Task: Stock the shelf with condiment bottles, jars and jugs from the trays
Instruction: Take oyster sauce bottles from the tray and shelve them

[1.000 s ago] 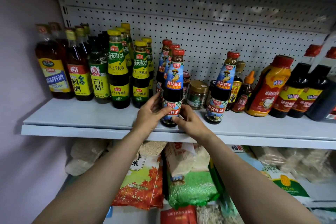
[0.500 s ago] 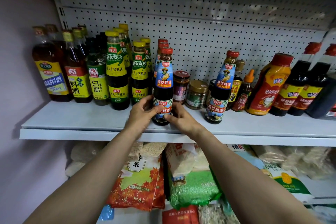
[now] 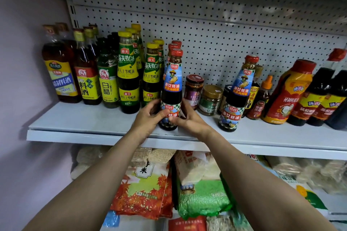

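- Both forearms reach up and forward from the bottom of the view, converging on one oyster sauce bottle (image 3: pixel 171 88) near the front edge of the shelf (image 3: pixel 84 118).
- The left hand (image 3: pixel 148 118) curls round the left side of that bottle's lower label, thumb across the front.
- The right hand (image 3: pixel 189 120) wraps the right side at the same height, thumb pressed on the label; the two thumbs nearly meet on the front of the bottle.
- The oyster sauce bottle stands upright on its base, long axis vertical, red cap up, its blue label facing the camera.
- Two more red-capped bottles (image 3: pixel 175 44) line up directly behind the oyster sauce bottle.
- Just left of the oyster sauce bottle stand yellow-capped green-labelled bottles (image 3: pixel 128 73); further left, a white vinegar bottle (image 3: pixel 108 82) and cooking wine bottles (image 3: pixel 60 73) against the wall.
- Just right of the oyster sauce bottle sit two small jars (image 3: pixel 202 93), then a matching blue-labelled bottle (image 3: pixel 237 95), then an orange squeeze bottle (image 3: pixel 287 93) and dark soy bottles (image 3: pixel 319 97).
- The shelf is pale grey metal with a white pegboard back (image 3: pixel 216 30) rising behind the oyster sauce bottle.
- Below the shelf lie bags of rice and grain (image 3: pixel 146 187), packed side by side.
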`<state>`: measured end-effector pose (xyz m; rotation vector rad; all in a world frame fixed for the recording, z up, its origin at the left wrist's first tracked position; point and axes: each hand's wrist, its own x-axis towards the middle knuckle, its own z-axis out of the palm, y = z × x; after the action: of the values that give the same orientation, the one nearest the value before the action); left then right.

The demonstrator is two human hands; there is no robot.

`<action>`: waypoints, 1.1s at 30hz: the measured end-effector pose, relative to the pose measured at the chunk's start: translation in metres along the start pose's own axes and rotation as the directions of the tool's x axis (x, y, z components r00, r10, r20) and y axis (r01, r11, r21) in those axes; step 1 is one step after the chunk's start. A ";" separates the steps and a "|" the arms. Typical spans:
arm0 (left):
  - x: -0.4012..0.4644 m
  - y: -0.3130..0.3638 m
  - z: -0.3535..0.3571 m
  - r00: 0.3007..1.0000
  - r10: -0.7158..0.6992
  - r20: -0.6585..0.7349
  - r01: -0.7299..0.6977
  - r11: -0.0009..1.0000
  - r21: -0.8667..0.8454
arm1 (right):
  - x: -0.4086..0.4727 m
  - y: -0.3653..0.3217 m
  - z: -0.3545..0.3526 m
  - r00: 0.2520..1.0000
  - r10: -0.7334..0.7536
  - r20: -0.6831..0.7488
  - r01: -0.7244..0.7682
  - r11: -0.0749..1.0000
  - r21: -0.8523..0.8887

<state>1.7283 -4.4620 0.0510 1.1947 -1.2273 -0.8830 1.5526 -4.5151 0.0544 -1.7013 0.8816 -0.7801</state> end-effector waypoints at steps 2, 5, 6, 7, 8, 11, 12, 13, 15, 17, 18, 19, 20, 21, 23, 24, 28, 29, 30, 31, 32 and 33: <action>0.003 -0.001 -0.001 0.999 -0.006 0.032 0.006 1.000 -0.013 | 0.001 -0.001 0.000 0.999 -0.022 0.022 0.022 1.000 0.003; 0.004 -0.002 0.002 0.998 -0.006 0.064 0.008 0.999 -0.031 | 0.001 -0.002 -0.003 0.999 -0.034 0.025 0.033 0.999 0.024; 0.004 -0.003 0.002 0.998 -0.006 0.060 0.008 0.999 -0.034 | 0.001 -0.002 -0.004 0.999 -0.032 0.020 0.031 0.999 0.021; 0.004 -0.004 0.003 0.999 -0.003 0.053 0.005 0.999 -0.036 | 0.002 -0.001 -0.006 1.000 -0.027 0.015 0.027 1.000 0.014; 0.003 -0.004 0.004 0.999 -0.002 0.046 0.004 0.999 -0.032 | 0.002 0.000 -0.008 1.000 -0.026 0.014 0.026 1.000 0.004; 0.002 -0.004 0.004 1.000 0.005 0.029 -0.005 1.000 -0.014 | 0.002 0.002 -0.005 1.000 -0.019 0.014 0.020 1.000 -0.005; 0.002 -0.005 0.004 1.000 0.005 0.022 -0.004 1.000 -0.012 | 0.001 0.002 -0.003 1.000 -0.013 0.009 0.013 1.000 0.002; 0.002 -0.005 0.004 1.000 0.007 0.019 -0.007 1.000 -0.013 | 0.001 0.002 -0.002 1.000 -0.010 0.003 0.010 1.000 0.008; 0.002 -0.005 0.003 1.000 0.010 0.017 -0.010 1.000 -0.012 | 0.001 0.000 0.000 1.000 -0.020 -0.002 0.020 1.000 0.010; 0.002 -0.004 0.003 1.000 0.006 0.017 -0.006 1.000 -0.012 | 0.001 -0.002 0.000 1.000 -0.019 0.001 0.019 1.000 0.003; 0.002 -0.002 0.003 1.000 0.004 0.018 -0.004 1.000 -0.010 | 0.001 -0.001 -0.001 1.000 -0.016 -0.002 0.016 1.000 -0.004; 0.003 -0.001 0.004 1.000 0.003 0.021 -0.003 1.000 -0.011 | 0.001 -0.003 -0.001 1.000 -0.016 -0.002 0.016 1.000 -0.002; 0.003 0.000 0.004 1.000 0.001 0.024 0.000 1.000 -0.017 | 0.001 -0.002 -0.001 1.000 -0.018 -0.002 0.018 1.000 0.002; 0.004 0.000 0.004 1.000 -0.002 0.026 0.003 1.000 -0.027 | 0.001 -0.002 -0.001 1.000 -0.018 -0.002 0.018 1.000 0.003; 0.004 0.001 0.005 1.000 -0.007 0.029 0.008 0.999 -0.040 | 0.001 -0.002 -0.001 1.000 -0.019 -0.001 0.019 1.000 0.010; 0.004 0.001 0.005 0.999 -0.006 0.033 0.007 0.999 -0.045 | 0.002 -0.002 -0.002 1.000 -0.024 -0.002 0.024 1.000 0.015; 0.003 0.000 0.005 0.999 -0.001 0.040 0.003 0.999 -0.054 | 0.000 -0.001 -0.003 0.999 -0.041 -0.015 0.041 0.999 0.030; 0.002 0.000 0.005 0.999 0.001 0.040 0.001 0.998 -0.056 | -0.001 -0.001 -0.003 0.999 -0.045 -0.017 0.046 0.998 0.032; 0.001 0.000 0.006 0.999 0.002 0.040 0.000 0.998 -0.057 | -0.001 -0.002 -0.003 0.999 -0.047 -0.020 0.048 0.998 0.034; 0.001 0.000 0.007 0.999 0.003 0.039 0.000 0.998 -0.058 | -0.001 -0.004 -0.003 0.999 -0.047 -0.019 0.047 0.998 0.034; 0.001 0.000 0.007 0.999 0.002 0.039 0.000 0.998 -0.059 | 0.000 -0.004 -0.004 0.999 -0.047 -0.016 0.047 0.998 0.037; 0.001 0.000 0.008 0.999 0.003 0.037 0.000 0.998 -0.062 | 0.001 -0.005 -0.004 0.999 -0.045 -0.014 0.045 0.998 0.035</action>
<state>1.7209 -4.4643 0.0506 1.1321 -1.2218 -0.9397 1.5508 -4.5165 0.0602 -1.6915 0.8366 -0.8332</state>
